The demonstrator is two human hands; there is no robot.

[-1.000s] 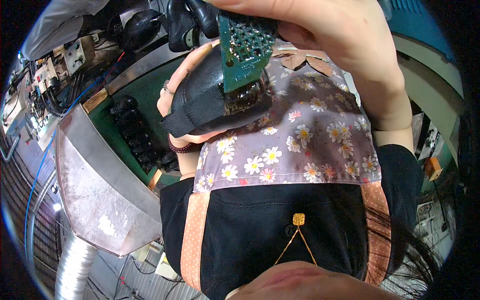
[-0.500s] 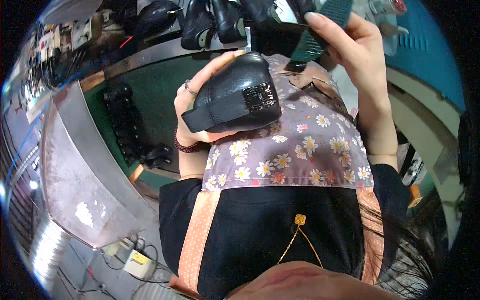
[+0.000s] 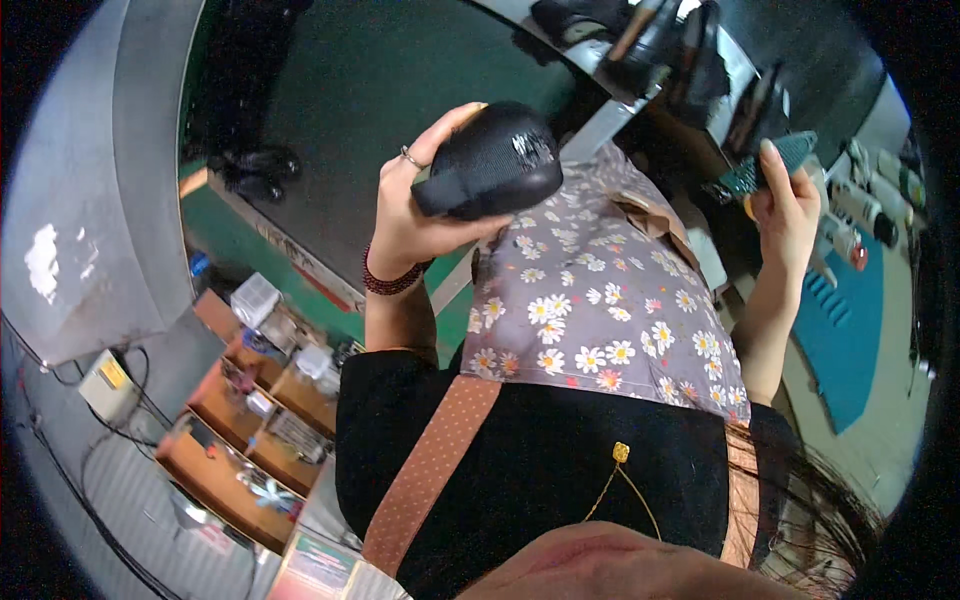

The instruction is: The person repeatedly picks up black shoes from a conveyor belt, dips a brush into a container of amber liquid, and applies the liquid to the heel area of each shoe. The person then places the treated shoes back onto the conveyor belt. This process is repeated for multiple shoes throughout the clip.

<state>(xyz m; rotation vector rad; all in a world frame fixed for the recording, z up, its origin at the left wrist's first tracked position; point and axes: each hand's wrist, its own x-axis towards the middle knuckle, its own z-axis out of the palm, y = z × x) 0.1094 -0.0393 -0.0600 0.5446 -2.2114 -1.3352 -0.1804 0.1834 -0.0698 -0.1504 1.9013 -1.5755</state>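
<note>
1. While I am gripping the black shoe [image 3: 490,160] up at chest height, my left hand [image 3: 425,215] is wrapping it from below, fingers curled shut around its body, with the patch of pale scuffing on its upper side turned toward me.
2. I am holding the green brush [image 3: 765,170] in my right hand [image 3: 785,215], fingers closed on its handle, well off to the right of the shoe and not touching it.
3. To my judgement, I am doing best by keeping the shoe steady with the marked patch facing up, so the bristles can meet it flat instead of skidding off the curved side.
4. I am keeping my wrist firm, since the shoe is resting on nothing but my palm and a hard stroke could twist it loose.
5. I am wearing a daisy-print apron [image 3: 610,310] over black, just below both hands.
6. I am standing against a dark green workbench [image 3: 400,70], with more dark shoes [image 3: 650,40] lined up along its far edge.
7. I am seeing bottles [image 3: 870,200] beside a blue mat [image 3: 850,330] on my right, and wooden trays of small parts [image 3: 250,420] down at my left.
</note>
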